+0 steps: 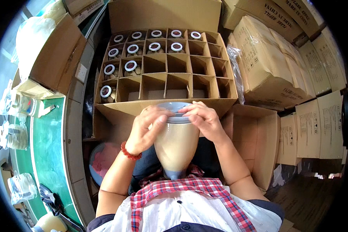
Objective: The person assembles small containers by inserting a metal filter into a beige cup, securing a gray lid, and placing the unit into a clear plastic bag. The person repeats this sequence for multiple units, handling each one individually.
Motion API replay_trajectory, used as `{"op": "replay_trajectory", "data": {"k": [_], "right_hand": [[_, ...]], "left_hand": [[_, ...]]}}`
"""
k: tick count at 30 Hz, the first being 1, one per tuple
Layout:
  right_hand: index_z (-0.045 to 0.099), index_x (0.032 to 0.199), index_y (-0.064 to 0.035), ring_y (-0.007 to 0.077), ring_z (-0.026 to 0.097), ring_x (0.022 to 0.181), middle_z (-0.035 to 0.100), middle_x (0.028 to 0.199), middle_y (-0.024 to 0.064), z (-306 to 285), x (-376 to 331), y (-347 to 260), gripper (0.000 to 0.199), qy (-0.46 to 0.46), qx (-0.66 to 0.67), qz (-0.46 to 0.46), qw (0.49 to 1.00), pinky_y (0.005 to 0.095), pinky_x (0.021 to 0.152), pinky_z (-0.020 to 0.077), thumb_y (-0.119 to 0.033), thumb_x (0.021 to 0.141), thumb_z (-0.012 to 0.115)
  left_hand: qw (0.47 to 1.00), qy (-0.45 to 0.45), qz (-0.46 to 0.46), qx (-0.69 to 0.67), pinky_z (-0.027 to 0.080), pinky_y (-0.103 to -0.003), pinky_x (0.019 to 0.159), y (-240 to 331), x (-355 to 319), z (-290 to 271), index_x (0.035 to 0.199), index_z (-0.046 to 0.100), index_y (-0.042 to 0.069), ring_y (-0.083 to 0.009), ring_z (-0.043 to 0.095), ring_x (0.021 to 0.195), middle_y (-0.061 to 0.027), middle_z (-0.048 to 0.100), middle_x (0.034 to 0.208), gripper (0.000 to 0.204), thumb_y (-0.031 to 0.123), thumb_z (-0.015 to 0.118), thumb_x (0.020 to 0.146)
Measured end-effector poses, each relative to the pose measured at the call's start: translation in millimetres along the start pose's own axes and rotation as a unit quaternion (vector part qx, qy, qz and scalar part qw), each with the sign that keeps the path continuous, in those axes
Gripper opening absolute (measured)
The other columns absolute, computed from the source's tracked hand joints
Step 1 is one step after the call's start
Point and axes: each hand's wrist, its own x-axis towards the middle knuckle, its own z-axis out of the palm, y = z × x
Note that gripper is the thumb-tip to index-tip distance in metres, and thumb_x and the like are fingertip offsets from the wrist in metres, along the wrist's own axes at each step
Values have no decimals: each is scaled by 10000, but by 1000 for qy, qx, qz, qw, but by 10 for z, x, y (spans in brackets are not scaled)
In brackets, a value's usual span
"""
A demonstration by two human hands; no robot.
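Observation:
Between my hands, in front of my lap, a glossy beige vase-shaped flask (176, 145) stands with its wide end up and narrows to a grey tip (174, 174) near my apron. Around its top runs a ridged grey collar (177, 119). My left hand (147, 127) curls its fingers over the collar's left side, a red bead bracelet at the wrist. On the opposite side my right hand (205, 119) bends its fingers over the collar. Just beyond is an open divided carton (139, 106); several white-ringed round tops (154, 46) fill its left and far cells.
Stacked closed cartons (263, 65) rise on the right, beside an open carton (255, 135). To the left runs a green-topped bench (48, 143) with plastic-wrapped items (21, 187). A tub with pink cloth (103, 158) sits low by my left arm.

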Motion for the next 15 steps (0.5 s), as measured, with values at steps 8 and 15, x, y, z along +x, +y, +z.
{"op": "replay_trajectory", "data": {"k": [8,15], "right_hand": [[706,884,-6,223,608,986,695,1021,128,-113,-279,480,439,32,216,-3,976,376,958,413,-354,1009,470],[656,1065,9,190,603,1037,678,1038,106,-162,-40,77,550,-34,215,123,968,353,954,448,-473,1017,394]], "left_hand": [[974,11,64,216,442,-362,840,376,37,428,991,678,26,-278,620,901,-110,681,996,151,26,595,866],[969,16,47,243,403,-350,853,438,-7,345,951,683,82,-236,598,866,-52,679,1011,100,97,608,887]]}}
